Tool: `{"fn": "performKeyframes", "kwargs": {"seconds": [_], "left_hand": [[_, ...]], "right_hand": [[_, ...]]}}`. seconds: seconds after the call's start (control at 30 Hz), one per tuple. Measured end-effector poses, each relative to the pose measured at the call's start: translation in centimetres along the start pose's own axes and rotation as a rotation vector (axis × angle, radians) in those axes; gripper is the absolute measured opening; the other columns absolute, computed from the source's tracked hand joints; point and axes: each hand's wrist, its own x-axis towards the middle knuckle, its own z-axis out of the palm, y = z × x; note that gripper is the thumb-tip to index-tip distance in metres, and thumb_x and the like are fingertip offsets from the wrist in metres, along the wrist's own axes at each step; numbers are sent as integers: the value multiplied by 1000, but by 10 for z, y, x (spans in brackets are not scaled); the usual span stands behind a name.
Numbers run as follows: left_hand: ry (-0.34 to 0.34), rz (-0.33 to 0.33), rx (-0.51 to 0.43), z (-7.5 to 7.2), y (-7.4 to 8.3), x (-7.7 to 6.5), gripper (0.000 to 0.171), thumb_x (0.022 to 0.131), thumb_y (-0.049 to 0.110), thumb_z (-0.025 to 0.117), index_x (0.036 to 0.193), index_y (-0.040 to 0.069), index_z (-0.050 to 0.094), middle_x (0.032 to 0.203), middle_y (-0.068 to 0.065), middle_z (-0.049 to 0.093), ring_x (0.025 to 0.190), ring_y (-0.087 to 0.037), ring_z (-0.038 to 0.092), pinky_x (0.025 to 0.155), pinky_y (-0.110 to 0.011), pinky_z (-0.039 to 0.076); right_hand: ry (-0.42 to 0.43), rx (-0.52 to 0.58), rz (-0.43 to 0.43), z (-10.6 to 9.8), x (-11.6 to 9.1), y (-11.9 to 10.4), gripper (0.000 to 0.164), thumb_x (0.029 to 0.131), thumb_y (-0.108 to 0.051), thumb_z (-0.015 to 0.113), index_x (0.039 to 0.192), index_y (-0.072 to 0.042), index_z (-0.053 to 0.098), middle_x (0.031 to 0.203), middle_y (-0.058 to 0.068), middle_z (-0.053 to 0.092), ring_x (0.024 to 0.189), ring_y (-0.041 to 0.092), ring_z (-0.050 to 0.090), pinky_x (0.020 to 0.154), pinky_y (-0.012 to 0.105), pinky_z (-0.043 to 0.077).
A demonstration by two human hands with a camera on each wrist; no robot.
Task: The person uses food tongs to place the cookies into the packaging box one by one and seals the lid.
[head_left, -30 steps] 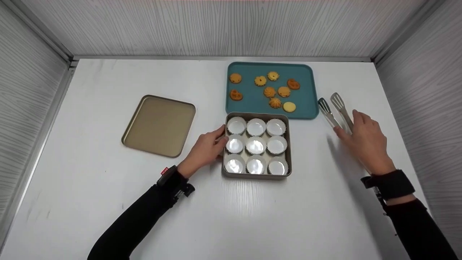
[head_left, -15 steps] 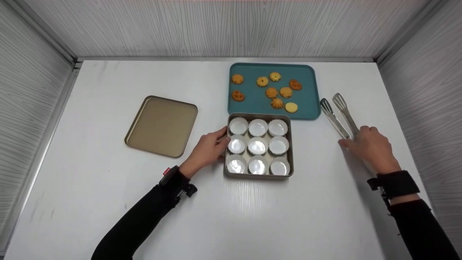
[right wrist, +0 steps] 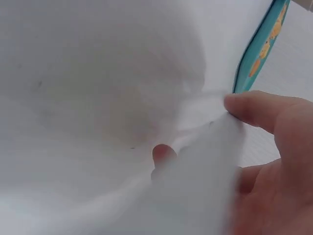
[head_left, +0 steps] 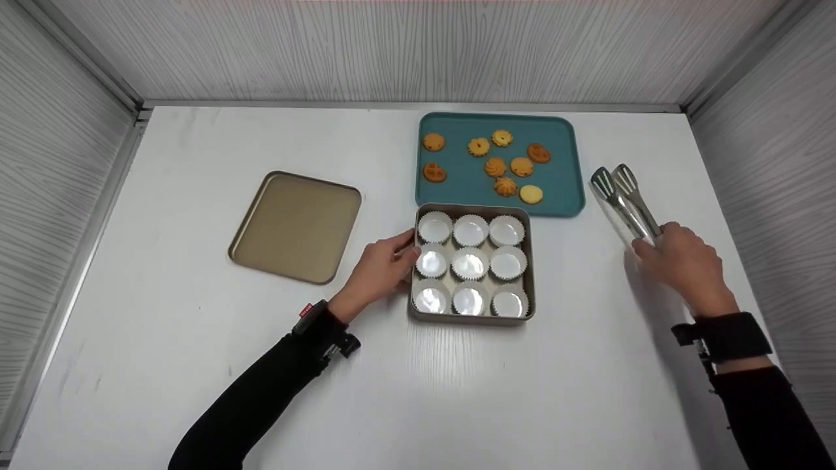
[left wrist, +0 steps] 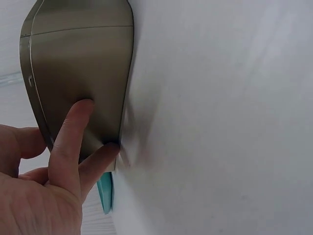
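My left hand (head_left: 377, 271) grips the left wall of a square bronze tin (head_left: 473, 320), thumb over the rim and fingers (left wrist: 68, 142) against the outer side. Fluted white paper cups (head_left: 470, 264) stand in rows inside it. On the right, my right hand (head_left: 686, 267) holds metal tongs (head_left: 646, 212) by the handle; their slotted heads point away toward the back, slightly apart. In the right wrist view, the pale blurred handle (right wrist: 195, 181) runs between thumb and fingers. Behind the tin lies a teal tray (head_left: 457, 194) with several cookies (head_left: 495, 167).
A flat bronze lid or shallow tray (head_left: 297, 228) lies left of the tin. The teal tray's front edge meets the tin's back edge in the head view. Wood-grain panels (head_left: 418, 52) close off the white table (head_left: 196, 365) at the back and both sides.
My right hand has slid back along the tongs, then squeezed them, so their heads came closer together and shifted slightly right. My left hand stays on the tin.
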Motion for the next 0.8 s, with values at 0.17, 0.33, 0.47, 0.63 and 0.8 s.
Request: {"fn": "performKeyframes", "kwargs": {"seconds": [0.17, 0.33, 0.47, 0.63, 0.8], "left_hand": [[5, 0, 3, 0, -1, 0, 52, 107, 25, 55, 154, 2, 47, 147, -16, 56, 127, -33, 62, 109, -41, 47], [3, -1, -6, 1, -1, 0, 51, 108, 24, 54, 153, 2, 47, 146, -16, 57, 126, -33, 63, 108, -40, 48], [5, -3, -6, 0, -2, 0, 51, 108, 24, 55, 153, 2, 48, 146, -16, 57, 126, -34, 62, 108, -41, 48], [10, -1, -15, 0, -1, 0, 51, 107, 24, 55, 153, 2, 49, 147, -16, 57, 126, -33, 62, 108, -40, 48], [11, -14, -41, 1, -1, -1, 50, 107, 25, 56, 152, 4, 50, 147, -15, 58, 124, -31, 64, 103, -39, 52]], "right_hand": [[128, 30, -39, -6, -3, -8, 76, 103, -52, 54, 133, 18, 50, 103, 34, 59, 86, 52, 61, 63, 64, 47], [215, 40, -107, -7, -6, -23, 72, 102, -50, 57, 139, 11, 50, 92, 28, 64, 78, 47, 63, 59, 62, 46], [225, 62, -179, -4, -1, -40, 71, 100, -51, 62, 138, 9, 55, 85, 23, 65, 72, 41, 62, 58, 57, 46], [203, 49, -287, 4, 11, -66, 64, 100, -46, 66, 134, 9, 60, 96, 27, 70, 76, 39, 65, 60, 58, 50], [209, 5, -362, 11, 22, -90, 54, 99, -35, 71, 132, 8, 63, 95, 23, 72, 74, 34, 64, 58, 55, 50]]}}
